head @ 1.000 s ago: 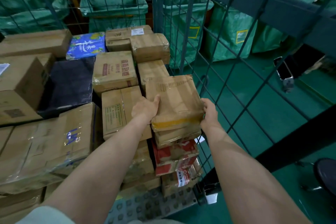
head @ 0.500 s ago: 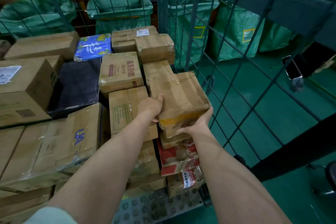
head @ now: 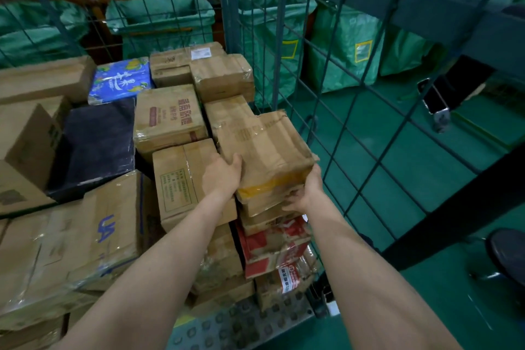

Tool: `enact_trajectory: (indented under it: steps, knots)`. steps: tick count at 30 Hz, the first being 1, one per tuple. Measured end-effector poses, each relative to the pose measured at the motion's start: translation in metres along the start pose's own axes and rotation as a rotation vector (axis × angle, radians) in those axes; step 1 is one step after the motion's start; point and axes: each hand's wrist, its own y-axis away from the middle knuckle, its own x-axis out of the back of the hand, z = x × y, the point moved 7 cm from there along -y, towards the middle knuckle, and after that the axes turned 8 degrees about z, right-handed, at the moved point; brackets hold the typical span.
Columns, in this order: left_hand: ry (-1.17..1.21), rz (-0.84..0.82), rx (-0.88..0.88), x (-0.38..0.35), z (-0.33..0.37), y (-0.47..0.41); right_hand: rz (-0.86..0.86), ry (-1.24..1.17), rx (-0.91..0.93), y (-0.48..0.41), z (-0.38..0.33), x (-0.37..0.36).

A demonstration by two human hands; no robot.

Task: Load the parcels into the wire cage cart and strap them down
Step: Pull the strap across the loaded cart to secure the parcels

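The taped brown parcel point(head: 264, 148) is on top of a stack of boxes inside the wire cage cart point(head: 227, 8), and the cart's mesh side is just to the right of the parcel. The left hand point(head: 223, 176) grips the parcel's near left corner, with the thumb lying on the top face. The right hand point(head: 305, 193) holds the near right corner from below, its fingers curled under the edge. Directly below the parcel is a red and white box point(head: 270, 244). A box with a green printed label point(head: 181, 179) is just left of the parcel. Beyond the mesh, to the parcel's right, are green sacks point(head: 341, 51).
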Motion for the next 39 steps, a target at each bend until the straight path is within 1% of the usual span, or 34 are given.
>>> enact_trajectory:
  steps: [2,5,7,8,9,12,14,17,22,25,26,28,29,31,33,36,39]
  knots:
    - [0.079,0.039,-0.035,0.002,0.001,0.008,0.027,0.093,0.073,0.006,-0.004,0.013]
    - [0.17,0.103,-0.065,0.007,0.004,0.03,0.032,0.22,0.124,0.023,0.002,0.031]
    - [0.191,0.181,-0.166,0.015,0.013,0.051,0.024,0.323,0.155,0.032,0.007,0.041]
    - [0.171,0.186,-0.238,0.018,0.021,0.062,0.02,0.383,0.17,0.035,0.01,0.045]
    - [0.135,0.152,-0.329,0.016,0.03,0.074,0.019,0.437,0.186,0.041,0.012,0.05]
    - [0.026,-0.044,-0.632,-0.002,0.056,0.117,0.005,0.531,0.273,0.055,0.016,0.065]
    - [0.014,-0.165,-0.739,-0.014,0.066,0.144,-0.016,0.602,0.342,0.066,0.02,0.072]
    - [-0.023,-0.276,-0.816,-0.034,0.069,0.177,0.012,0.675,0.396,0.075,0.027,0.094]
    - [-0.005,-0.394,-0.783,-0.059,0.06,0.204,0.044,0.787,0.44,0.086,0.04,0.136]
    - [0.01,-0.464,-0.781,-0.069,0.062,0.221,0.048,0.77,0.367,0.088,0.055,0.155]
    - [0.022,-0.493,-0.8,-0.072,0.064,0.227,0.079,0.764,0.334,0.087,0.06,0.164]
    - [0.014,-0.533,-0.864,-0.078,0.07,0.239,0.198,0.812,0.305,0.084,0.064,0.184]
    - [-0.006,-0.551,-0.906,-0.08,0.073,0.244,0.295,0.854,0.319,0.087,0.061,0.195]
    - [-0.024,-0.559,-0.975,-0.08,0.081,0.252,0.469,0.885,0.392,0.096,0.049,0.211]
    - [-0.01,-0.547,-1.02,-0.073,0.087,0.255,0.557,0.76,0.484,0.102,0.039,0.219]
    - [-0.017,-0.496,-1.067,-0.061,0.092,0.255,0.562,0.605,0.673,0.113,0.022,0.215]
    - [-0.116,-0.454,-1.163,-0.052,0.081,0.255,0.595,0.531,0.703,0.12,0.024,0.215]
